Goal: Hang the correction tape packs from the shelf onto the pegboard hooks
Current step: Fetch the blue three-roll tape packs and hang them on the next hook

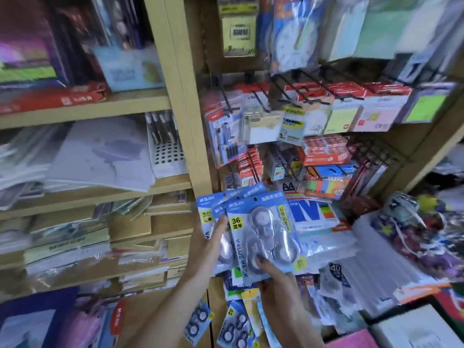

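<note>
At lower centre of the frame, the left hand cradles a fanned stack of correction tape packs from behind, fingers curled round it; the right hand pinches the front pack's bottom edge, below the black pegboard hooks.

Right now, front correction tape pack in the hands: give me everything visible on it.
The front correction tape pack is a blue card with a clear blister over grey-white dispensers. It has a yellow "36" label, "VALUE PACK" down the side and a hang hole on top. It is held upright, tilted slightly left, foremost in a fanned bunch. The right hand pinches its bottom edge, thumb on the blister; the left hand grips the bunch from the left. Not yet on a hook.
</note>
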A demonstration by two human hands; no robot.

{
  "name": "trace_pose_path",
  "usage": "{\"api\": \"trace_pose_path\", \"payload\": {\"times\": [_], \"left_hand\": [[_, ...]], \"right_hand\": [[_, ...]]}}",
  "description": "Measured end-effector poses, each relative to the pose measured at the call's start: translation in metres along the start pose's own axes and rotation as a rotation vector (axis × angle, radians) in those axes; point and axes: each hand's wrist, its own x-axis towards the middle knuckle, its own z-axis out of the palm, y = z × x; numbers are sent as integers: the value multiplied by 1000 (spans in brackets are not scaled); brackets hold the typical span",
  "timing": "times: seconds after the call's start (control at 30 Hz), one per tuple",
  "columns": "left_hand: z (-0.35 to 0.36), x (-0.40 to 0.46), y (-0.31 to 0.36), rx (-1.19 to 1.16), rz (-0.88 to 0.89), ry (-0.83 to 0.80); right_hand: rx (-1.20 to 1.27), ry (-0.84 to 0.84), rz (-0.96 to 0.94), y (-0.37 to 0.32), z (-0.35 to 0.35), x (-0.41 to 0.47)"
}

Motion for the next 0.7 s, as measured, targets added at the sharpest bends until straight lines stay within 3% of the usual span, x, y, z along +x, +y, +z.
{"api": "trace_pose_path", "payload": {"times": [0.53, 0.7], "left_hand": [[66, -2, 76, -48, 402, -68], [71, -9, 120, -31, 473, -85]], "right_hand": [[-210, -192, -106, -89, 20, -10], [-350, -109, -407, -157, 23, -12]]}}
